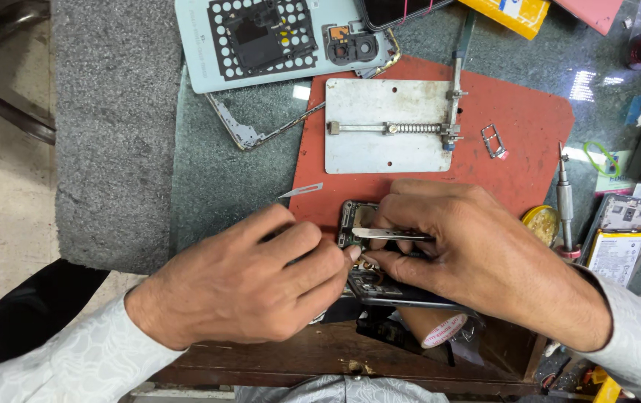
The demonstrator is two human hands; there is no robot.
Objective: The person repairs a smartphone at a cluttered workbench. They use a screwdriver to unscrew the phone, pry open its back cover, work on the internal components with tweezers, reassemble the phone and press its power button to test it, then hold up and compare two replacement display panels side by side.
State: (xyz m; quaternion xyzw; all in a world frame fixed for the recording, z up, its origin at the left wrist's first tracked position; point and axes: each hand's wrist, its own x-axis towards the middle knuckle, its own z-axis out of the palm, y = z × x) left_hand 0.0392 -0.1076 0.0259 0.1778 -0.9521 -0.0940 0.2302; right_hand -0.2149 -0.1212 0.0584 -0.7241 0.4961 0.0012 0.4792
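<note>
1. Working over an opened phone (369,257) that lies at the near edge of the red mat (529,127), partly overhanging the wooden front of the table (208,172). Both hands cover much of it; only the upper inner frame and a dark lower edge show.

2. Right hand (484,254): fingers closed on a pair of metal tweezers (391,234), tips pointing left into the phone's open body. Thumb rests against the phone's lower part.

3. Left hand (261,283): fingers curled together, fingertips pressed at the phone's left side. Whether it pinches a small tool or part cannot be told; the grip is hidden.

4. Handling judgement: the phone looks light and stiff along its frame, but the exposed inside is likely fragile, with thin boards and connectors. Best held by the outer frame edges, not the open middle. The smooth dark edge may be slippery.

5. Tweezers: thin, springy, hard-tipped; a slip could scratch or short small parts.

6. Nearby: a small blade (302,190) on the mat just left of the phone; a metal clamp plate (387,125) further back; a pale back cover (283,41) beyond it; a screwdriver (565,201) well to the right.
</note>
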